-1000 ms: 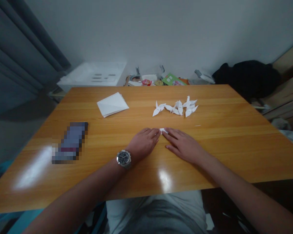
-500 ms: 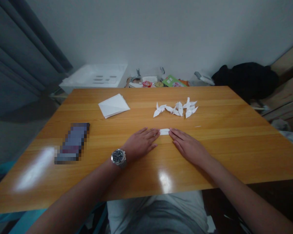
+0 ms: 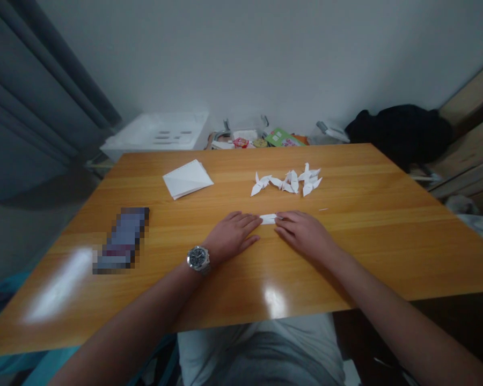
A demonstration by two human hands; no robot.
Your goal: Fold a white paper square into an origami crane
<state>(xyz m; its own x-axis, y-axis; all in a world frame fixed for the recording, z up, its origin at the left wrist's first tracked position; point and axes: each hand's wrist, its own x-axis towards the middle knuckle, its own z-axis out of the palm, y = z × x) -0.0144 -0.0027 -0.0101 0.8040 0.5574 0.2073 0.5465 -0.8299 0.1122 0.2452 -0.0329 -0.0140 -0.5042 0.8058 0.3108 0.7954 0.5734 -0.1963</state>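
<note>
A small folded strip of white paper (image 3: pixel 268 219) lies flat on the wooden table (image 3: pixel 366 236). My left hand (image 3: pixel 233 236), with a wristwatch, lies palm down, its fingertips on the strip's left end. My right hand (image 3: pixel 304 232) rests flat too, fingers stretched onto the strip's right end. Both hands press the paper down and grip nothing. Beyond them lie several folded white paper cranes (image 3: pixel 290 182) in a loose row. A stack of white square sheets (image 3: pixel 187 178) sits at the far left of the table.
A blurred dark flat object (image 3: pixel 123 240) lies on the table's left side. Behind the table are a white box (image 3: pixel 156 134), small clutter (image 3: pixel 261 139) and a black bag (image 3: pixel 398 131). A tiny paper scrap (image 3: pixel 323 209) lies right of my hands.
A second ago my fingertips nearly met over the paper. They slid apart, baring more of the strip, and the right hand has now come back over its right end.
</note>
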